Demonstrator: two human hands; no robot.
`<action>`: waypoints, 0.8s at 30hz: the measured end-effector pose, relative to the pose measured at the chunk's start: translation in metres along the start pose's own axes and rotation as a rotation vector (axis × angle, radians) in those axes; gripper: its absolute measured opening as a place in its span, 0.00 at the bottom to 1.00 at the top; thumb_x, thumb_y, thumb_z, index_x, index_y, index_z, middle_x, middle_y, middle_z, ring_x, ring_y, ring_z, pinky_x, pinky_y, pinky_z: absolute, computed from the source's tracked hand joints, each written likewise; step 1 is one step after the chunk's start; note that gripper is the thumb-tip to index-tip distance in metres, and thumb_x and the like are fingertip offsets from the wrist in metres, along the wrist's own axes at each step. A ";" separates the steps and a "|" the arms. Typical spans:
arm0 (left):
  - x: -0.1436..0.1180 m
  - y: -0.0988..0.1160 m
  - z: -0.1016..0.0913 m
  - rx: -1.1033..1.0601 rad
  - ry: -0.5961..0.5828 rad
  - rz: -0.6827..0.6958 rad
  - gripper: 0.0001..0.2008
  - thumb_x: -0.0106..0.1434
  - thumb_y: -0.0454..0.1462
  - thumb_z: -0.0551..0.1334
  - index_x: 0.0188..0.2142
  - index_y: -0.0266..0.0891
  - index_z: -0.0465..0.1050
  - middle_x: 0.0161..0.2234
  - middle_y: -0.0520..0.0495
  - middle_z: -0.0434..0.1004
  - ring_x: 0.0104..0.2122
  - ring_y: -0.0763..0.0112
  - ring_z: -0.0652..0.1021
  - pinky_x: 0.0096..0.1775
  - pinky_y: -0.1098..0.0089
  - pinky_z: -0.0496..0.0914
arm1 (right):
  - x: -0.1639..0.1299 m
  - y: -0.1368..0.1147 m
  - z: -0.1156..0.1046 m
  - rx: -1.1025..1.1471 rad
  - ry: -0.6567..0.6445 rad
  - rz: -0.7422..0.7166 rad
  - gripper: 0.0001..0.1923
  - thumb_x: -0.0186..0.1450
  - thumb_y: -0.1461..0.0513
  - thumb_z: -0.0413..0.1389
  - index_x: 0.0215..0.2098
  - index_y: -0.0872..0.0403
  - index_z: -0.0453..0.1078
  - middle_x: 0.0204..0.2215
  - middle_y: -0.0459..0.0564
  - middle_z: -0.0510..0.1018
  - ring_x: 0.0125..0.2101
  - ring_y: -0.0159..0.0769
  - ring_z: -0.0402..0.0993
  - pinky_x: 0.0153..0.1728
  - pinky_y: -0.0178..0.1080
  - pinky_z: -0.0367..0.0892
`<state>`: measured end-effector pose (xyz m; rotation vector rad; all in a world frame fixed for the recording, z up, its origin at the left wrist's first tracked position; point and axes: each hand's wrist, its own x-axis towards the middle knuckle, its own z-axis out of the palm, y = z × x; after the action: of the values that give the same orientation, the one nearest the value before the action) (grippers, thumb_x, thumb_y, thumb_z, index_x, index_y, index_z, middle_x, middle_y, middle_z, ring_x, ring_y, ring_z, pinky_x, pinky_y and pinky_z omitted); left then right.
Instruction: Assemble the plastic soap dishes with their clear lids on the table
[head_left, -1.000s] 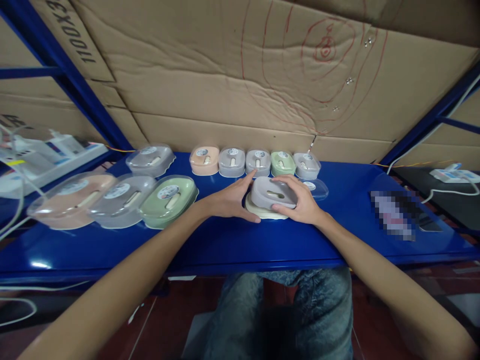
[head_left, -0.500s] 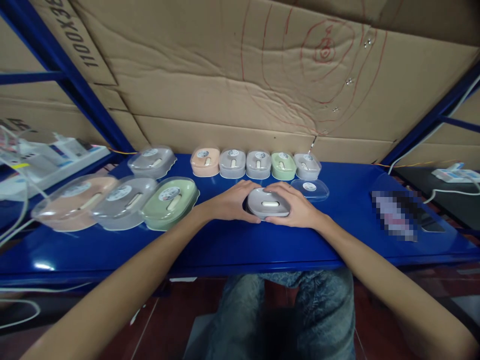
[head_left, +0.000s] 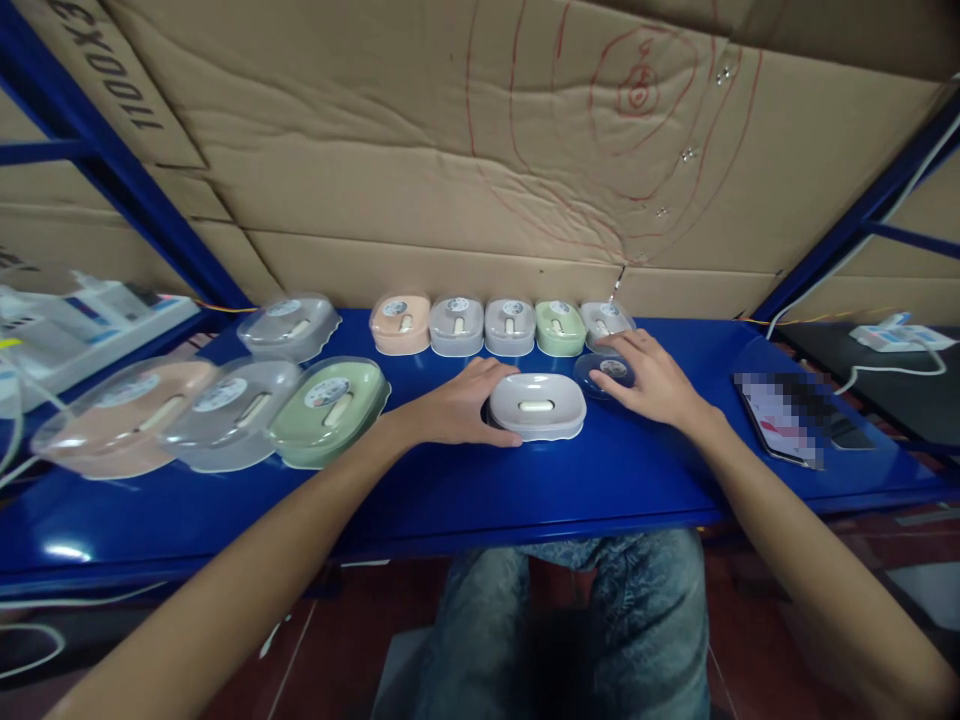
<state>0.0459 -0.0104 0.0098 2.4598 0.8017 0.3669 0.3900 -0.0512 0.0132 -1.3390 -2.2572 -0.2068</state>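
A small grey rounded box (head_left: 538, 392) with a white pill-shaped piece on top sits on the blue table, without a clear cover over it. My left hand (head_left: 466, 405) curves around its left end, thumb at the front edge and fingers at the back. A clear lid with a round sticker (head_left: 616, 367) lies on the table just right of the box. Over this lid is my right hand (head_left: 652, 380), its thumb and fingers apart; whether they press on the lid I cannot tell.
Along the back stand several clear-covered boxes, including an orange one (head_left: 403, 325) and a green one (head_left: 560, 328). Larger covered boxes, such as a green one (head_left: 330, 408), stand at the left. A phone (head_left: 780, 420) lies right. Cardboard (head_left: 360, 130) walls the back.
My right hand has let go of the grey box and moved right, over the clear lid. My left hand stays at the box. The view has shifted slightly.
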 end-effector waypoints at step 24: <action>0.006 -0.010 0.026 -0.015 0.151 -0.052 0.56 0.58 0.55 0.76 0.78 0.42 0.54 0.75 0.31 0.58 0.76 0.31 0.56 0.73 0.35 0.56 | -0.024 0.034 0.033 0.055 -0.036 0.053 0.37 0.68 0.43 0.66 0.71 0.43 0.69 0.62 0.59 0.77 0.61 0.62 0.75 0.64 0.65 0.69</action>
<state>0.0564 -0.0099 -0.0164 2.4137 0.9199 0.5430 0.4171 -0.0402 -0.0312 -1.3822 -2.2370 -0.1019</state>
